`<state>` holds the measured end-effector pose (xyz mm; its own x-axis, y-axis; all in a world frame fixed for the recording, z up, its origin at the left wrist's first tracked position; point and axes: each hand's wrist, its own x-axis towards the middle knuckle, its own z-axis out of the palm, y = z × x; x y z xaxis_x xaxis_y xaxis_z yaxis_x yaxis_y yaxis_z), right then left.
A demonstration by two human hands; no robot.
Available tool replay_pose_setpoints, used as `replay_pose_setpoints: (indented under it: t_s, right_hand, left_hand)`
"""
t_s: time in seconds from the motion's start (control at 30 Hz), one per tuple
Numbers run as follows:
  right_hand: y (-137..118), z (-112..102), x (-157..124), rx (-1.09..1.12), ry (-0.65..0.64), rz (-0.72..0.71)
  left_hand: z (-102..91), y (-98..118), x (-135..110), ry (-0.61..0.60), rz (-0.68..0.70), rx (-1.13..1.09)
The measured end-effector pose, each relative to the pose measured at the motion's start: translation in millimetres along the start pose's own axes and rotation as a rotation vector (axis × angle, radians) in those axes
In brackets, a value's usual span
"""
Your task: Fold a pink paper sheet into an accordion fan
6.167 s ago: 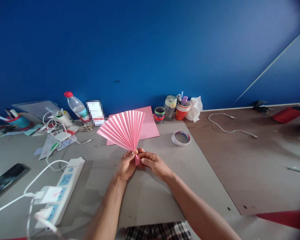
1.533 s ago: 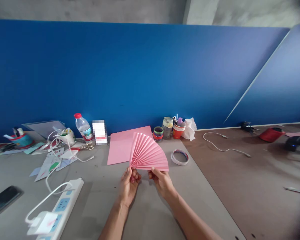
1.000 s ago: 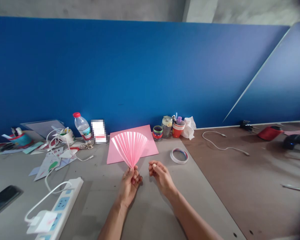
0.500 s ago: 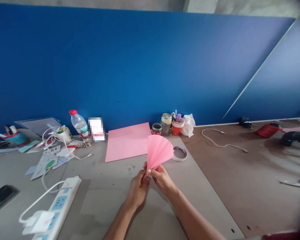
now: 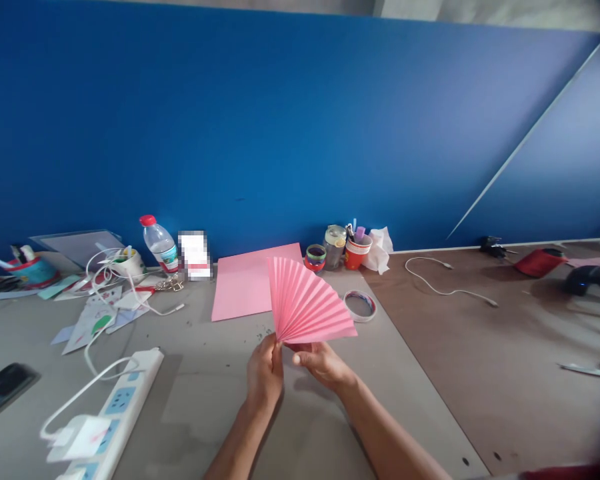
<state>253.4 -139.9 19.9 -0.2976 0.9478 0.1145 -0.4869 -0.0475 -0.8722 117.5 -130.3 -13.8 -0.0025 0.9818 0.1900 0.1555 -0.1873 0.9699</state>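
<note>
A pleated pink paper fan is spread wide above the grey table, its folds meeting at a point near the bottom left. My left hand pinches that gathered base between thumb and fingers. Under the fan's lower right edge lies my right hand; its thumb stands off the paper, and its fingertips are partly hidden beneath the folds. Behind the fan a flat pink sheet rests on the table, partly covered by it. A roll of tape lies just right of the fan.
At the left are a power strip with a white plug, a phone, loose papers and a bottle. A jar and a red pen cup stand by the blue partition. Scissors lie far right.
The fan has opened out much wider, its right edge swinging down to the right. My left hand has shifted slightly left with the base, and my right thumb has come off the paper.
</note>
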Motion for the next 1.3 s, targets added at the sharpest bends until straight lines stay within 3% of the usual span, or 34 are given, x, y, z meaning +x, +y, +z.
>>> replay_pose_setpoints:
  t_s: [0.23,0.47,0.6,0.8,0.97,1.07,1.2,1.3]
  right_hand:
    - [2.3,-2.8,0.9,0.020,0.025,-0.033]
    - [2.1,-4.4,-1.2,0.021,0.048,-0.021]
    - [5.2,-3.8,1.3,0.026,0.035,-0.041]
    - [6.4,-7.0,0.8,0.043,0.240,-0.060]
    - [-11.9,-24.9,-1.3,0.172,0.340,-0.173]
    - [-20.8,-35.0,-0.2,0.196,0.340,-0.246]
    - [-20.0,-36.4,2.4,0.205,0.295,-0.226]
    - [-13.4,-30.3,3.9,0.182,0.259,-0.193]
  left_hand:
    - [-4.1,-6.1,5.3,0.139,-0.035,0.010]
    - [-10.9,-8.4,11.6,0.178,0.013,0.044]
    - [-8.1,-10.4,8.0,0.137,0.022,0.089]
    - [-5.3,-6.5,4.5,0.048,0.025,0.095]
    - [-9.3,-6.8,9.6,0.078,0.056,0.043]
    - [-10.6,-13.0,11.4,0.079,0.147,0.208]
    - [-9.1,-21.4,11.4,0.035,0.280,0.561]
    - [-5.8,-21.4,10.5,0.024,0.301,0.635]
